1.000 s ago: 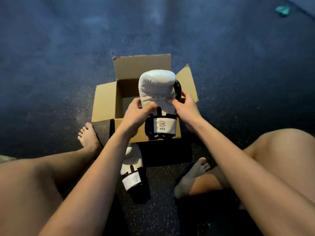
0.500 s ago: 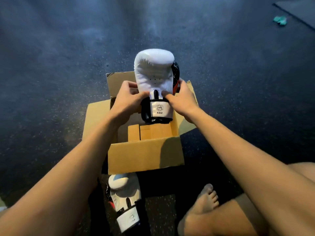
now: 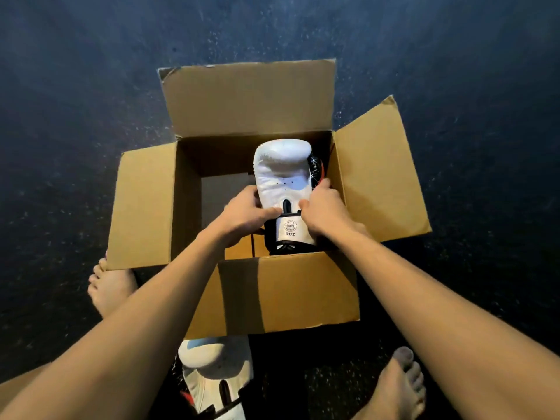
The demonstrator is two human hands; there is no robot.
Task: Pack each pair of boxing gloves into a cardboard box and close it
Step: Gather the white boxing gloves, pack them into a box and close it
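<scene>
1. Boxing glove (image 3: 283,174), white with a black cuff and a white label reading "6OZ", sits inside the cardboard box (image 3: 285,295), toward its right side, rounded padded end pointing away from the person; a black and red part shows along its right edge.
2. Left hand (image 3: 245,213) reaches in from the lower left, forearm stretched over the near wall; its fingers (image 3: 266,212) wrap the glove at the wrist, thumb lying across the white palm face.
3. Right hand (image 3: 322,209) comes in from the lower right, its fingers closed on the glove's right side and cuff; both hands grip the same glove.
4. Box is plain brown corrugated card, square, with all four flaps standing open; the far flap is upright, the side flaps splay outward.
5. Second glove (image 3: 216,375), white, smooth and puffy, lies on the floor (image 3: 75,86) just in front of the box, between the forearms.
6. Floor is dark, speckled and matte; a bare foot (image 3: 397,386) rests at the lower right, another at the left beside the box.
</scene>
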